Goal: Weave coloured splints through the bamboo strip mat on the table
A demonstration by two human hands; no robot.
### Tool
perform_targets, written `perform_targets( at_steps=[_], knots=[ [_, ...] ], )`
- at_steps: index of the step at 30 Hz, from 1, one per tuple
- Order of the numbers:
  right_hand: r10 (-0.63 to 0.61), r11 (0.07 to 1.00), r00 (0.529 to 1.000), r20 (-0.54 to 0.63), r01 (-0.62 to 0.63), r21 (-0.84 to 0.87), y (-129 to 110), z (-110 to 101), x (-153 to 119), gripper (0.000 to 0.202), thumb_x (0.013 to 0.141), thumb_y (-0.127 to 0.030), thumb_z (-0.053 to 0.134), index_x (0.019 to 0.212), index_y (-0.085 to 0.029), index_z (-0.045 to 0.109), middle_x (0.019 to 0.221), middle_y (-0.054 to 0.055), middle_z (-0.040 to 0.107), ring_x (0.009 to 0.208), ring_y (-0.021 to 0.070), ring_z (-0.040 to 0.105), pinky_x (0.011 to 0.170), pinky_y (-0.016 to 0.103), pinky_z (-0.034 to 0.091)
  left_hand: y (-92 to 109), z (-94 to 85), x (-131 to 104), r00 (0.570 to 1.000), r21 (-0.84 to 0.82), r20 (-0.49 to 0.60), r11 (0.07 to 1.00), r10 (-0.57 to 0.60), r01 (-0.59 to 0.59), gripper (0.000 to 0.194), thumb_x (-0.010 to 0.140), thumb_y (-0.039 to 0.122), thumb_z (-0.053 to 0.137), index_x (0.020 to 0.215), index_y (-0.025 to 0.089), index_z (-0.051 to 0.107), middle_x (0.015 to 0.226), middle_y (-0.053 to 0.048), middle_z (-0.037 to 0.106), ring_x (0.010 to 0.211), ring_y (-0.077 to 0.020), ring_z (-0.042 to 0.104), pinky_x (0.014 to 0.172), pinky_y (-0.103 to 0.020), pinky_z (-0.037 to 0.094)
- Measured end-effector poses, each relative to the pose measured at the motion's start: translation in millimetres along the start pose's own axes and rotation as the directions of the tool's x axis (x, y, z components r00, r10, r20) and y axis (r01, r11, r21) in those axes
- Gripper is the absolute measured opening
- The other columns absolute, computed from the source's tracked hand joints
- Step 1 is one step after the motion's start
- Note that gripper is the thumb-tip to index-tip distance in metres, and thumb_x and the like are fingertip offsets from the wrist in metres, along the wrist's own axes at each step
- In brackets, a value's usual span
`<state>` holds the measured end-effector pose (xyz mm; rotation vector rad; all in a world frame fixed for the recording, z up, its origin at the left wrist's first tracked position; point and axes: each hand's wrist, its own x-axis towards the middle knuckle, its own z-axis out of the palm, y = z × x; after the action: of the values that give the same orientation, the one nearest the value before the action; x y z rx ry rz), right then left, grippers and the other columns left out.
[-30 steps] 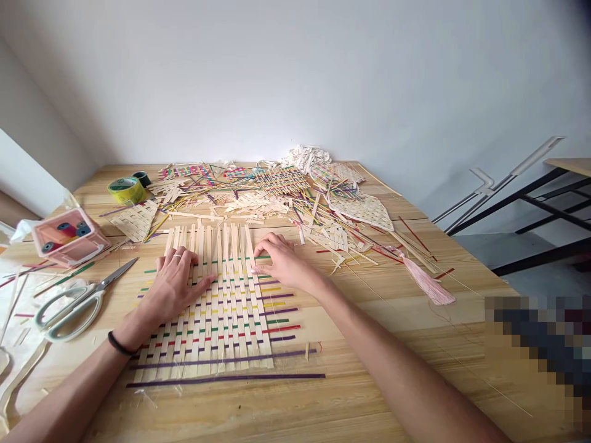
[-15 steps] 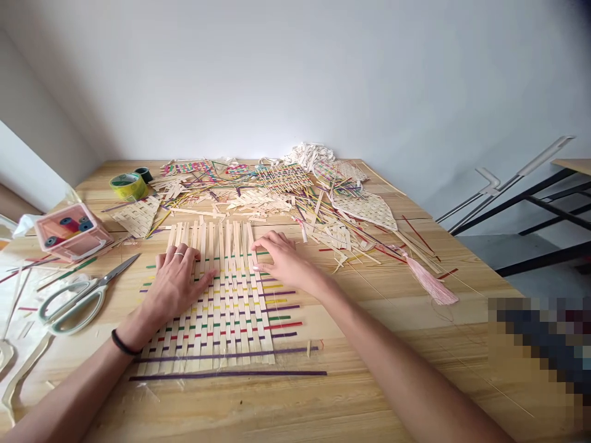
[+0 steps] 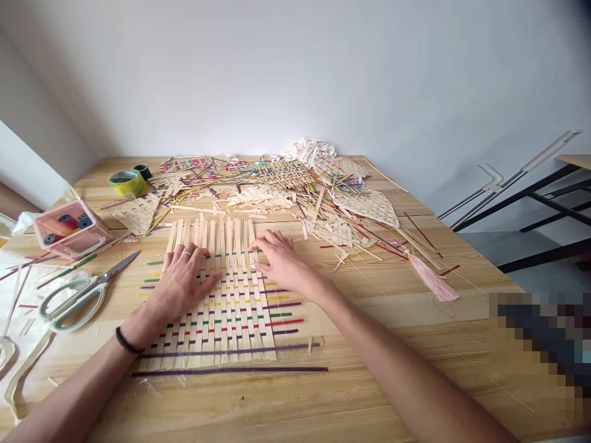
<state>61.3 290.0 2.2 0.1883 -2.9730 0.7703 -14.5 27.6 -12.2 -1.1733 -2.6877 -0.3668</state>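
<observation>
A woven mat of pale upright strips crossed by green, yellow, purple and red ones lies flat on the wooden table. On its left part rests my left hand, fingers apart and palm down, holding nothing. My right hand is at the mat's upper right edge, its fingers bent and thumb apart from them, touching the outermost pale strips. Nothing shows gripped in it. Below the mat's lower edge lies a loose purple strip.
Scissors and a pink box with thread spools are at the left. Behind the mat are tape rolls and a heap of loose strips. A woven fan with a pink tassel lies at the right.
My left hand has shifted slightly to the right over the mat. My right hand has barely moved, staying at the upper right edge. The view has tilted a little.
</observation>
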Motion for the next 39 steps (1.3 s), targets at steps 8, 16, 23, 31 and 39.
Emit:
perform_targets(
  at_steps=[8, 16, 23, 31, 39],
  knots=[
    [0.046, 0.997, 0.999, 0.017, -0.047, 0.058, -3.2, 0.0, 1.0, 0.024, 0.092, -0.015, 0.075, 0.112, -0.021, 0.064, 0.13, 0.01, 0.061, 0.13, 0.03, 0.052, 0.109, 0.049, 0.04, -1.8, 3.2, 3.9, 0.999, -0.054, -0.01, 0.998, -0.034, 0.033, 0.037, 0.099, 0.054, 0.059, 0.114, 0.02, 0.062, 0.112, -0.014, 0.064, 0.11, -0.0373, 0.056, 0.095, -0.056, 0.045],
    [0.041, 0.996, 0.999, 0.02, -0.042, 0.078, -2.9, -1.0, 0.9, 0.02, 0.093, -0.014, 0.074, 0.108, -0.021, 0.063, 0.131, 0.009, 0.063, 0.129, 0.0292, 0.054, 0.104, 0.047, 0.039, -5.8, 3.4, 4.5, 0.999, -0.118, 0.008, 0.992, -0.035, 0.036, 0.038, 0.099, 0.058, 0.055, 0.111, 0.022, 0.059, 0.112, -0.012, 0.064, 0.109, -0.036, 0.056, 0.096, -0.056, 0.044],
    [0.041, 0.995, 0.999, -0.003, -0.041, 0.096, 0.2, 3.4, 1.8, 0.018, 0.092, -0.014, 0.075, 0.104, -0.022, 0.064, 0.126, 0.008, 0.065, 0.126, 0.0279, 0.055, 0.101, 0.044, 0.037, -4.9, 2.9, 4.7, 1.0, -0.135, -0.001, 0.99, -0.028, 0.028, 0.036, 0.099, 0.056, 0.055, 0.109, 0.021, 0.059, 0.109, -0.012, 0.064, 0.107, -0.0356, 0.057, 0.096, -0.056, 0.044],
    [0.059, 0.992, 0.998, -0.005, -0.058, 0.116, -1.9, 1.2, 1.1, 0.017, 0.09, -0.011, 0.076, 0.098, -0.021, 0.064, 0.12, 0.006, 0.067, 0.125, 0.0275, 0.056, 0.101, 0.043, 0.037, -3.0, -1.2, 5.6, 0.999, -0.132, 0.02, 0.991, -0.028, 0.031, 0.037, 0.099, 0.057, 0.054, 0.107, 0.021, 0.059, 0.107, -0.012, 0.064, 0.106, -0.036, 0.057, 0.097, -0.058, 0.044],
    [0.047, 0.99, 0.999, -0.027, -0.043, 0.134, 0.7, 3.7, 1.7, 0.017, 0.089, -0.01, 0.076, 0.097, -0.021, 0.066, 0.116, 0.006, 0.068, 0.12, 0.0259, 0.058, 0.098, 0.041, 0.037, 3.2, 1.5, 1.3, 1.0, -0.05, -0.014, 0.999, -0.005, 0.004, 0.035, 0.102, 0.055, 0.051, 0.111, 0.022, 0.056, 0.11, -0.013, 0.063, 0.107, -0.0361, 0.057, 0.094, -0.054, 0.044]
  ],
)
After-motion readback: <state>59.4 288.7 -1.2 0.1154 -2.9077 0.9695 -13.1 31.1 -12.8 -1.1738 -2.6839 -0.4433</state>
